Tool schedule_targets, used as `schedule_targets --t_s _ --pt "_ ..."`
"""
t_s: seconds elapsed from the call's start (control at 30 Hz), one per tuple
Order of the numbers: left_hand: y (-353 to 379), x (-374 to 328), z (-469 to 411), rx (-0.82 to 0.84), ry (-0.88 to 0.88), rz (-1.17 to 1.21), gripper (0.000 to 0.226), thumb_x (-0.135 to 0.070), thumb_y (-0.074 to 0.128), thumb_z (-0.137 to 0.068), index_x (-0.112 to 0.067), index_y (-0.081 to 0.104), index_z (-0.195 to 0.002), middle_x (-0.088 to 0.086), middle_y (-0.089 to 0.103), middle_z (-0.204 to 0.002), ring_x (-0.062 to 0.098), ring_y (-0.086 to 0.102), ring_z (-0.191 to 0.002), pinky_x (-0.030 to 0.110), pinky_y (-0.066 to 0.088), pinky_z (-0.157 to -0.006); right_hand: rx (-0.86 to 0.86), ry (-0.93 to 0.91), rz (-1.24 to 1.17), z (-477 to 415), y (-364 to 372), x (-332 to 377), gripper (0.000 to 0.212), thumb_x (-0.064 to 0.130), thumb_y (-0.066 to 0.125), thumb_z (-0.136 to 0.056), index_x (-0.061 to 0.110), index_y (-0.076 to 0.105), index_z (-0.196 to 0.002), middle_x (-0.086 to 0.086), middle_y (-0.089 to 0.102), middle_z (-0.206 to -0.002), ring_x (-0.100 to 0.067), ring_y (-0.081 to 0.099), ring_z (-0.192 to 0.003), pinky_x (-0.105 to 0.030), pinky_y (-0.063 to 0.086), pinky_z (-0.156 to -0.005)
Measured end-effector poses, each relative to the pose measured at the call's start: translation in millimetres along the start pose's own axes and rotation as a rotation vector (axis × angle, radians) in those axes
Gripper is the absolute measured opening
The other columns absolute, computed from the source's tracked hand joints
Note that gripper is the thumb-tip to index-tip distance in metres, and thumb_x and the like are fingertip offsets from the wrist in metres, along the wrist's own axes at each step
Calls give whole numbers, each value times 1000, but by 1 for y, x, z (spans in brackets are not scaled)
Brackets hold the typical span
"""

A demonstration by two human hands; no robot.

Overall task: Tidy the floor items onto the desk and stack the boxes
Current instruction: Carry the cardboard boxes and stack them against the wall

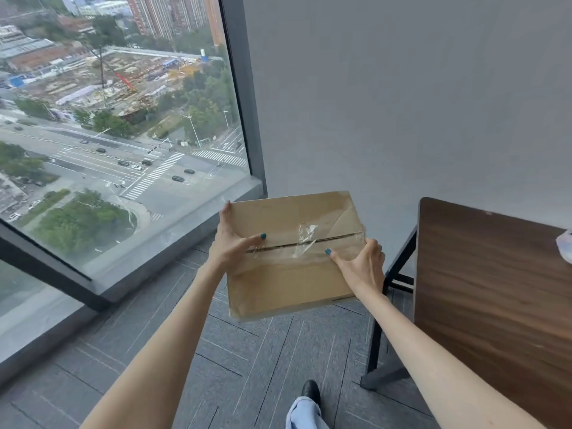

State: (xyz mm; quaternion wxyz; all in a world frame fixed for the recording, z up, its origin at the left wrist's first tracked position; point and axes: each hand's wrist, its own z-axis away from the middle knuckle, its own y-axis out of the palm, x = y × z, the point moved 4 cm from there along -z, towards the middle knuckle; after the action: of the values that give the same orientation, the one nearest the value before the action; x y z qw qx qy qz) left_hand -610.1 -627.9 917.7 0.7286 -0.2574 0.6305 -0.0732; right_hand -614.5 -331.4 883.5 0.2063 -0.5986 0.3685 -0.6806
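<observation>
A flat brown cardboard box (288, 280), with clear tape along its top seam, is held in the air above the floor, left of the desk. My left hand (230, 243) grips its left edge, thumb laid over the top. My right hand (360, 264) grips the right edge, thumb pressed on the taped seam. The dark wooden desk (489, 289) stands at the right, its top lower than the box's far edge in the view.
A tall window (123, 119) with a low ledge fills the left. A grey wall stands behind. Dark carpet tiles (216, 366) cover the floor. A black desk leg (379, 329) stands close to the box. A pale object (565, 246) lies at the desk's right edge. My shoe (311, 391) is below.
</observation>
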Motion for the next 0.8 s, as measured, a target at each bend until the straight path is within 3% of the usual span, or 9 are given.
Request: schedule_targets --t_s 0.23,0.33,0.47,0.67,0.8 --pt "59 61 -131 72 -35 -56 117 -48 82 -56 -43 7 -145 -2 32 -149 21 46 -126 44 41 -105 -6 81 -24 -104 95 -34 85 64 73 -66 10 37 -120 -8 45 -121 -26 43 -112 -36 44 -69" --pt "97 108 -179 117 -50 -75 115 -45 84 -59 -44 7 -145 -1 33 -149 22 47 -125 44 41 -105 -13 129 -14 -136 147 -67 84 63 74 -65 10 38 -119 -8 46 -119 -25 44 -108 -33 41 -68" --pt "155 192 -238 187 -58 -81 116 -48 84 -58 -44 7 -144 0 34 -147 22 47 -126 46 40 -107 -33 184 4 -172 227 -124 83 61 75 -66 9 39 -119 -8 47 -117 -25 45 -106 -31 35 -68" --pt "261 331 -318 273 -38 -102 119 -57 81 -48 -46 7 -141 0 36 -145 23 47 -126 50 40 -106 -88 243 -41 -215 366 -235 82 60 76 -64 10 38 -116 -8 44 -113 -24 45 -100 -33 39 -71" --pt "337 423 -357 326 3 -68 120 -49 83 -53 -38 7 -145 -2 30 -150 20 41 -132 46 36 -110 -127 260 -31 -237 450 -315 82 62 75 -63 12 37 -115 -8 43 -113 -26 45 -104 -36 41 -77"
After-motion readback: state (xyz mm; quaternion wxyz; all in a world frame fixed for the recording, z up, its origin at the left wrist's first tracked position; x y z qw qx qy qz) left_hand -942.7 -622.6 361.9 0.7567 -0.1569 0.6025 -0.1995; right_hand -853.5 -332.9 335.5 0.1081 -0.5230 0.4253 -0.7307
